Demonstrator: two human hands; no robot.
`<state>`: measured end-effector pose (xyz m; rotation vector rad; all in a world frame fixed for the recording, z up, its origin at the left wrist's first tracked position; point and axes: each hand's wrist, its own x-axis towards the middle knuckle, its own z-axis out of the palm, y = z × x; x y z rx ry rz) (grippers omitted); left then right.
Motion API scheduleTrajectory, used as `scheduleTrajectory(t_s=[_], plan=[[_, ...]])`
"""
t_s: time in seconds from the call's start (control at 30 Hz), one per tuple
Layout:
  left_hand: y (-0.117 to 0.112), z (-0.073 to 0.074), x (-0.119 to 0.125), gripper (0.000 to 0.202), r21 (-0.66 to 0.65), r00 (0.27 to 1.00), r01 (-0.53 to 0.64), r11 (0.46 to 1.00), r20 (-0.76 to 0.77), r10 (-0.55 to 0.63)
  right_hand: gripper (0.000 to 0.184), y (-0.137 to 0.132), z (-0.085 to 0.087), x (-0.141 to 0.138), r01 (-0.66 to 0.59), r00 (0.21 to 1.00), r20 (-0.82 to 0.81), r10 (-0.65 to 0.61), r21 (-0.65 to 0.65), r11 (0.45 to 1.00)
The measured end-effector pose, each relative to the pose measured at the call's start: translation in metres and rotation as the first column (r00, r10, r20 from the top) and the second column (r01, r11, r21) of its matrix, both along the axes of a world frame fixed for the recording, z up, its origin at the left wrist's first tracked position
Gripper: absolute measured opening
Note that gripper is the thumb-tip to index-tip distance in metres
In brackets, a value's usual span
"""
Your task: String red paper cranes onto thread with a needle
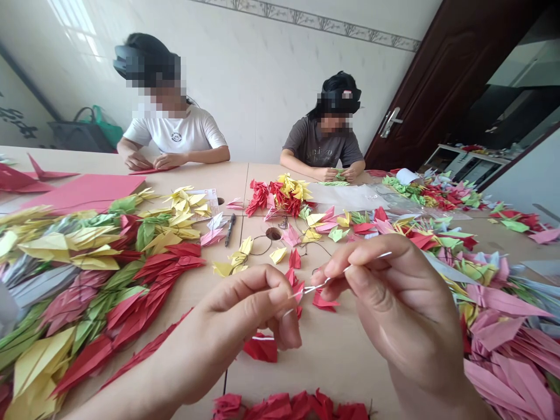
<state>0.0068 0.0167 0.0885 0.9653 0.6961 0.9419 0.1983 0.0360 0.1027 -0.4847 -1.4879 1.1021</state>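
Observation:
My right hand (394, 291) pinches a thin steel needle (365, 262) between thumb and fingertips, its tip pointing up and to the right. A pale doubled thread (315, 286) runs from it toward my left hand (245, 312), whose fingertips close on that thread. Just beyond those fingertips hang small red origami cranes (294, 286), close to the thread, though I cannot tell if they are strung on it. A folded red crane (260, 348) lies on the wooden table (332, 356) below my left hand. Large heaps of paper cranes (87, 280) flank both arms.
Two seated co-workers (172, 125) (326, 131) work across the table, their hands on paper. Red sheets (83, 192) lie at far left. Coloured crane piles and loose dark thread cover the table. A brown door (441, 87) stands behind at right.

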Motion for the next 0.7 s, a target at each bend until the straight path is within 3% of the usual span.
scheduleTrajectory(t_s=[0.5, 0.6, 0.7], plan=[[-0.0029, -0.0018, 0.0015, 0.021, -0.020, 0.999, 0.030, 0.999, -0.038, -0.030, 0.010, -0.0013, -0.0038, -0.0024, -0.044, 0.998, 0.036, 0.044, -0.022, 0.999], [-0.0019, -0.0012, 0.0013, 0.019, 0.003, 1.000, -0.013, 1.000, 0.005, 0.013, 0.009, 0.0002, -0.0039, -0.0030, -0.053, 0.998, 0.025, 0.054, -0.049, 0.997], [-0.0015, 0.0004, -0.0002, 0.019, 0.065, 0.996, -0.088, 0.994, -0.013, 0.089, 0.009, 0.0040, -0.0044, -0.0059, -0.097, 0.994, 0.025, 0.103, -0.167, 0.981]])
